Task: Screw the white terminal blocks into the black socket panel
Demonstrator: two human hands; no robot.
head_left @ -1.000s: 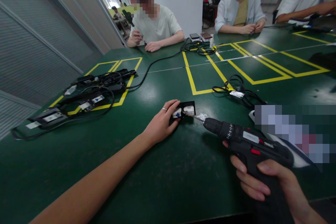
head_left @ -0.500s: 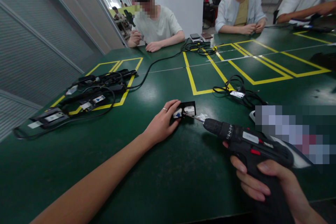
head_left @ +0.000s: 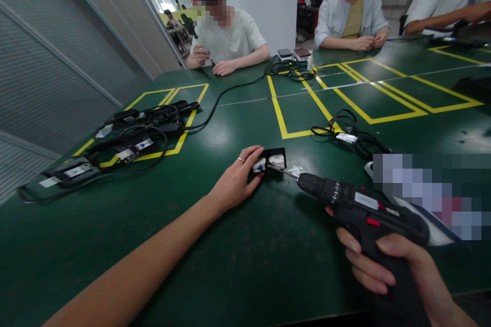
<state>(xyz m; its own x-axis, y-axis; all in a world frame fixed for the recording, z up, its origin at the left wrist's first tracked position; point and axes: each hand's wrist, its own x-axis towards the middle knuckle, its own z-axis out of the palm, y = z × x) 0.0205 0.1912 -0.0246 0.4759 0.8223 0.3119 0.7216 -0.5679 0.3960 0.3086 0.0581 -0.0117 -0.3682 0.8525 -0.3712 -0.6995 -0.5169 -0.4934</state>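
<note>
My left hand [head_left: 241, 176] grips the left end of a small black case [head_left: 279, 153] on the green table, thumb on the near side and fingers along the far side. White parts [head_left: 276, 162] and a blue spot show inside the case. A black cordless drill [head_left: 368, 214] with red buttons is in my right hand [head_left: 399, 265], fingers wrapped around its handle. Its long thin bit [head_left: 283, 169] points left, with the tip at the middle of the case. Whether the tip sits in a screw is too small to tell. A clear crinkled scrap [head_left: 295, 170] lies behind the bit.
Black devices with cables [head_left: 134, 143] lie at the left inside yellow tape. A coiled black cable [head_left: 351, 135] rests beyond the drill, near a partly blurred white-edged object [head_left: 369, 169]. More cables [head_left: 291, 69] and small boxes [head_left: 284, 54] are at the far edge, where several people sit.
Almost nothing differs. Both my hands, the case and the drill hold the same positions, with the bit tip still at the case.
</note>
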